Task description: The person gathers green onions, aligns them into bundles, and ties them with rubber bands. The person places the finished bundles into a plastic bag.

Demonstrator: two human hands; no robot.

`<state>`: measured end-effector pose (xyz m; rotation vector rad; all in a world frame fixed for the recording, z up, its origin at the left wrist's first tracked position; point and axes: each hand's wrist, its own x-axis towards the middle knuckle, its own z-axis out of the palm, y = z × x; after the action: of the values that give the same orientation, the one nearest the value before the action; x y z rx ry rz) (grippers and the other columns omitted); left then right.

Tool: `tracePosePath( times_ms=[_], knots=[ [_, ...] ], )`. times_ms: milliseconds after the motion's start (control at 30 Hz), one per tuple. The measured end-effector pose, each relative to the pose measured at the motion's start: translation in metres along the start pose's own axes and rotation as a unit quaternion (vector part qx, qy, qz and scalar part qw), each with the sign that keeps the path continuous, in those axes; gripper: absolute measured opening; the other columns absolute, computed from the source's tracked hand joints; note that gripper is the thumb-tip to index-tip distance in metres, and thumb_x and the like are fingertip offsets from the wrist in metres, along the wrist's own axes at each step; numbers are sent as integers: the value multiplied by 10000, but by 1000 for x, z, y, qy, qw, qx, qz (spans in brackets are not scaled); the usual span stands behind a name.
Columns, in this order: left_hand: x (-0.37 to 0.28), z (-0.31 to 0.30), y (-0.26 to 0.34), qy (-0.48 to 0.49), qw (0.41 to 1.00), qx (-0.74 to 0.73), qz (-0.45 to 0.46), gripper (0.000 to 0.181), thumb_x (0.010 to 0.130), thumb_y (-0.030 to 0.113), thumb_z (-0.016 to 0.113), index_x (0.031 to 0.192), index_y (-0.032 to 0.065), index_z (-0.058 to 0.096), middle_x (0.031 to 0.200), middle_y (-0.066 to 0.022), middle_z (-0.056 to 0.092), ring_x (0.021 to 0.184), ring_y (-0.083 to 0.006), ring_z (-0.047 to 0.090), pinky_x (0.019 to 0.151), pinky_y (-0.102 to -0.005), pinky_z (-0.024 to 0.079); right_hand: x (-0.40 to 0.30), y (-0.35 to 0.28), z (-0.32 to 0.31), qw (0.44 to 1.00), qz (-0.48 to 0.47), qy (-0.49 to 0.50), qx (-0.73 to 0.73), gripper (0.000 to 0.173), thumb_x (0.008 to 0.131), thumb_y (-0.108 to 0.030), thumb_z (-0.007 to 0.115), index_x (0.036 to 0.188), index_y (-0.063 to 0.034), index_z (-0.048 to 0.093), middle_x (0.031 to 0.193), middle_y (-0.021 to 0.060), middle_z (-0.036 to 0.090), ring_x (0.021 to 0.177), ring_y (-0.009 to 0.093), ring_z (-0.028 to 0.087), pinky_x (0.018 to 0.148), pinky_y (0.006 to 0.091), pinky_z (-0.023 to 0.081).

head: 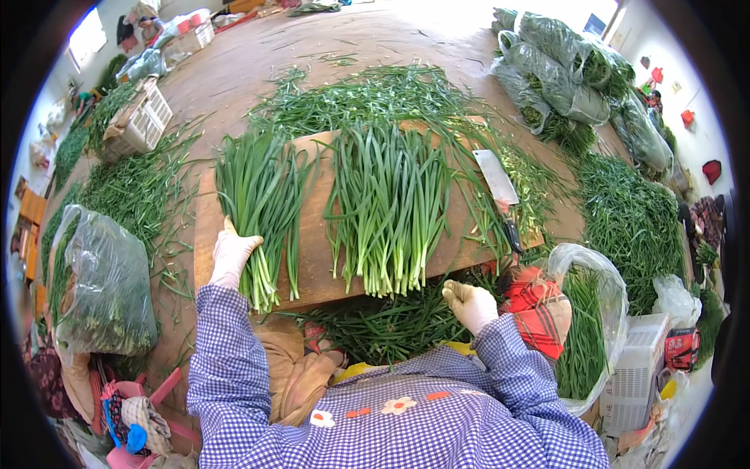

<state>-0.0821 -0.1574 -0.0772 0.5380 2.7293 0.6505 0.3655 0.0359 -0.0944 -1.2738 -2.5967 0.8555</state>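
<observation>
My left hand (235,249), in a pale glove, lies against the lower stalks of a bundle of long green leaves, likely garlic chives (258,199), at the left of a wooden board (313,252). Its thumb points right across the stalks; whether the fingers close round them is hidden. A wider bunch of the same greens (389,217) lies mid-board, pale ends towards me. My right hand (466,302), in a stained glove, hovers off the board's front edge, right of those ends, fingers curled; whether it holds anything is unclear. A cleaver (497,179) rests at the board's right, black handle towards me.
Loose leaves (375,94) heap beyond the board, and more lie below its front edge. An open plastic bag of greens (586,334) stands at right, beside a white crate (636,369). A filled plastic bag (105,287) stands left. Stacked bags of greens (551,70) lie at back right.
</observation>
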Motion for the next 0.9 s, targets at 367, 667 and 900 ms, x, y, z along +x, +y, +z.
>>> tracePosePath(
  times_ms=[367,667,900],
  knots=[
    [-100,96,143,-68,956,-44,282,919,728,393,740,1435,52,261,1412,-216,360,1276,-337,399,1047,-375,343,64,-58,20,962,191,-109,165,815,894,-374,599,1438,54,169,1273,215,536,1121,267,567,938,290,445],
    [-77,121,133,-146,957,-153,199,822,684,52,592,1447,84,288,1146,-212,598,866,-295,621,793,-336,484,66,75,-26,823,283,35,491,168,916,-131,540,1052,-35,556,665,79,634,448,157,591,355,232,430],
    [-96,110,156,-194,959,-170,121,790,762,153,638,1448,49,261,1355,-260,445,1275,-333,431,1053,-307,325,48,-30,19,860,247,-144,422,419,860,-278,666,1144,10,559,820,101,675,566,151,622,526,265,515]
  ],
)
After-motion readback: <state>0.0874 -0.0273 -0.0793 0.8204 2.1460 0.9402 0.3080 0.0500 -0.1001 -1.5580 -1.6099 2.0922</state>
